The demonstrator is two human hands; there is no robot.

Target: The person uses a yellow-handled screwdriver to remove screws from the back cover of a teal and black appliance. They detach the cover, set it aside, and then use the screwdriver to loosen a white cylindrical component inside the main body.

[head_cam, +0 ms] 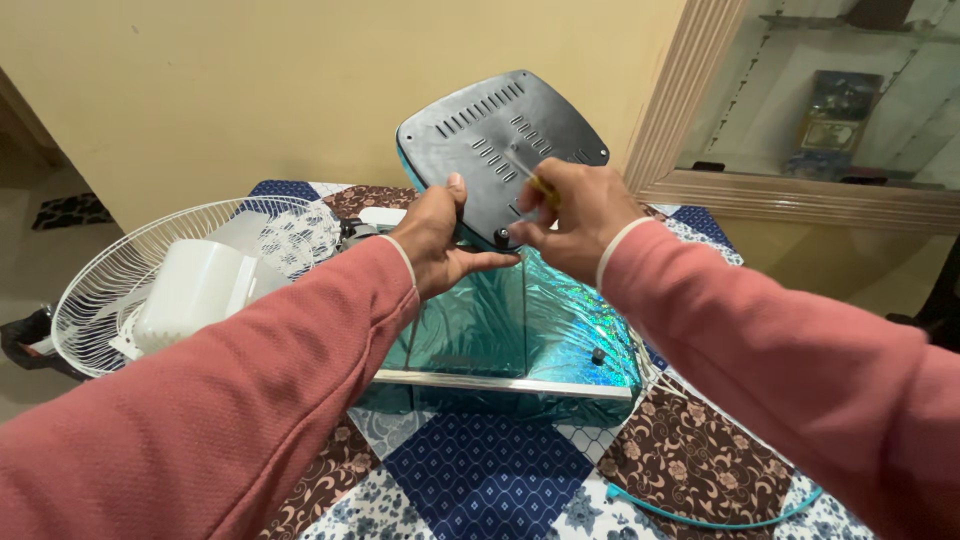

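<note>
While black base plate (500, 140) is gripped by left hand (435, 240) | screwdriver (535, 180) clamped in right hand (575, 215) fingers | patchwork-covered tabletop (480, 470), beige wall (250, 90) behind

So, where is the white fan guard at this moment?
The white fan guard lies at the left of the head view, beside the left hand, with a white plastic part on it.

The fan base (500, 150) stands tilted on the box (520, 340) at the middle of the quilt (480, 470). Left of it, near the quilt's left edge, lies the fan guard (110, 290), seemingly holding a plastic cover (195, 290).
</note>
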